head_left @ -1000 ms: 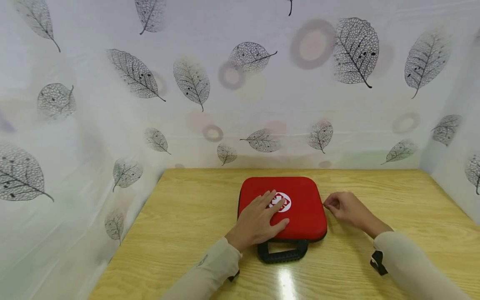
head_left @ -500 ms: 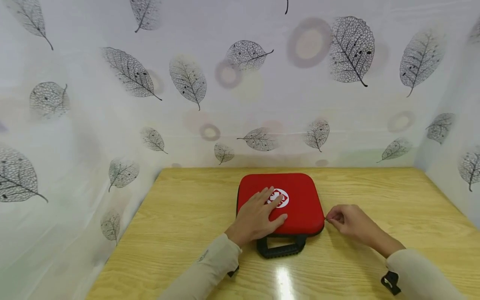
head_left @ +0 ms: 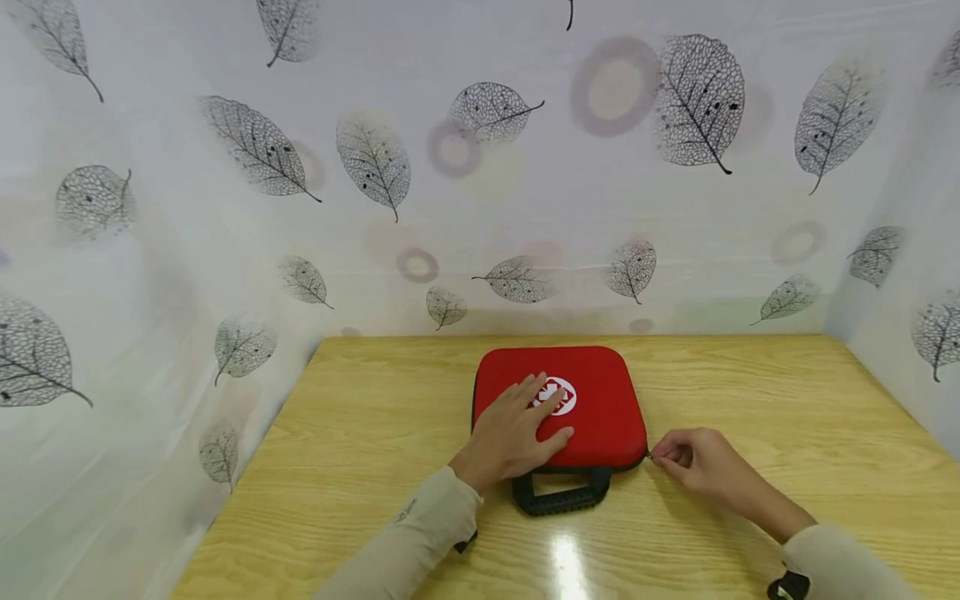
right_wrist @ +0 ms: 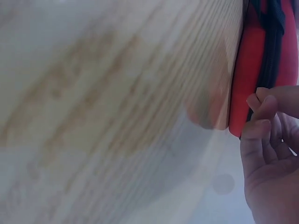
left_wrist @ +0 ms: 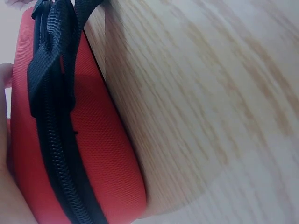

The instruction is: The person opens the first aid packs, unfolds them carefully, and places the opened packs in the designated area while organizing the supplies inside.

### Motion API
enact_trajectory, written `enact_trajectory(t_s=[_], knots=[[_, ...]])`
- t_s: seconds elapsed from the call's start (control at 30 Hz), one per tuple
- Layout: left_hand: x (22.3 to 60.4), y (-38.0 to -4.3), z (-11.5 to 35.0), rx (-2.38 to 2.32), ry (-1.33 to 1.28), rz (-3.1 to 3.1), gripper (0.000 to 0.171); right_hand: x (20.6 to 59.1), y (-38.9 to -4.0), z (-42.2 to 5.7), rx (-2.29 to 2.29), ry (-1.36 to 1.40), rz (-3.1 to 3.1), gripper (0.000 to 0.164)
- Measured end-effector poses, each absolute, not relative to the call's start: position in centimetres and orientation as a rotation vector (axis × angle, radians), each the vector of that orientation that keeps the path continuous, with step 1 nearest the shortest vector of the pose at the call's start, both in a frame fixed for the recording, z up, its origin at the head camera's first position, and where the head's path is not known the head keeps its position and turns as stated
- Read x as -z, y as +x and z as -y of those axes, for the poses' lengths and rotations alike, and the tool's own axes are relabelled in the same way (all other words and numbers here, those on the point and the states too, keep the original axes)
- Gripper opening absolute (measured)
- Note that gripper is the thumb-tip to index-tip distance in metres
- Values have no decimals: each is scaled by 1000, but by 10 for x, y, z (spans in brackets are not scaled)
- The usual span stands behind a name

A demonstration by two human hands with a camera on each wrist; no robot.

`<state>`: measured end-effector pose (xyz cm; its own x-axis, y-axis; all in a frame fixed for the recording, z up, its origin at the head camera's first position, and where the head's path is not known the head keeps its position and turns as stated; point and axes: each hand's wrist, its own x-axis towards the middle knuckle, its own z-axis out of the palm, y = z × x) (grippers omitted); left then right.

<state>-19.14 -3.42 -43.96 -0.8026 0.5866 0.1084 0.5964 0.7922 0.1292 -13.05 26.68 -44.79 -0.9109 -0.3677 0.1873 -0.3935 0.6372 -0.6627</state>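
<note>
Pinching the zip pull (head_left: 649,455), the right hand (head_left: 701,461) had slid to the near right corner of the red case (head_left: 603,417) on the table (head_left: 382,400), so that side seemed done; the left hand (head_left: 513,435) lay spread atop, gripping nothing

In the head view we get bright, even light, glare on the table (head_left: 375,400) near the bottom edge, and soft shadow by the right arm (head_left: 772,502). Wrist views look hazier to us, grain smeared, though the left resolves the weave of the case (left_wrist: 110,154).
</note>
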Motion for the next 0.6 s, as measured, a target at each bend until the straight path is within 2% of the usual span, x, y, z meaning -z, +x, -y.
enact_trajectory(t_s=[0.6], knots=[[440,-191,34,234,-959,2906,63,455,-116,-258,-1346,687,2735,8]])
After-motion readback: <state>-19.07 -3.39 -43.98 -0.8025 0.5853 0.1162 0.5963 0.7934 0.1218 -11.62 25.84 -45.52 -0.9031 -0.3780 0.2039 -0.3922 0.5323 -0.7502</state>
